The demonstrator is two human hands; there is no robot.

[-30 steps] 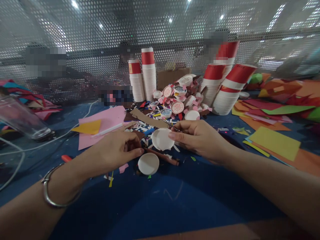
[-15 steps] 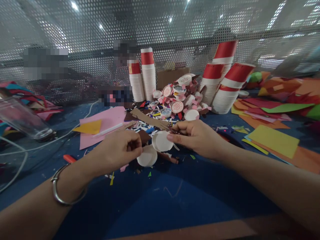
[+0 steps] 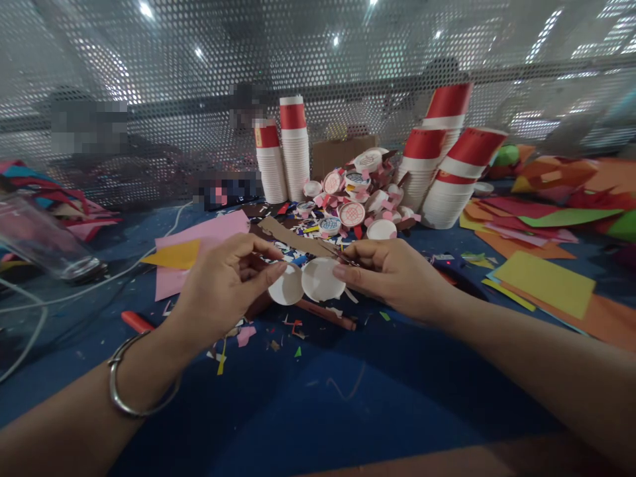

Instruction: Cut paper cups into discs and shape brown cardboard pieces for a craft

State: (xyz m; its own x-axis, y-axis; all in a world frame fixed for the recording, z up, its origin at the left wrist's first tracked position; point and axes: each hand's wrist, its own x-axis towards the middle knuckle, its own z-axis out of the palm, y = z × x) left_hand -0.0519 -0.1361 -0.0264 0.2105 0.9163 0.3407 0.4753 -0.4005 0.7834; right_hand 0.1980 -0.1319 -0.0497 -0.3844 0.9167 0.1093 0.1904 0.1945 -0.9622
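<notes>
Two round white paper cup bottoms are held side by side above the table. My left hand (image 3: 233, 277) pinches the left cup bottom (image 3: 287, 286) between thumb and fingers at its upper left rim. The right cup bottom (image 3: 322, 281) is pinched by my right hand (image 3: 392, 277), its thumb on the rim. Something thin and dark shows at my right fingertips, too small to name. Under the hands lie a brown paper strip (image 3: 330, 316) and small coloured scraps. A heap of cup bottoms with pink and brown paper bits (image 3: 352, 213) sits just behind.
Stacks of red-and-white paper cups (image 3: 293, 152) stand behind at left and right. Pink paper (image 3: 166, 286), a glass (image 3: 47, 232) and a white cable (image 3: 42, 318) lie left, near a red handle (image 3: 135, 322). Coloured sheets (image 3: 546, 281) are at right. A perforated screen (image 3: 318, 59) closes the back.
My left hand has moved up with its cup bottom, from below the right one to level beside it. My left thumb now shows on the rim. The right hand has barely moved.
</notes>
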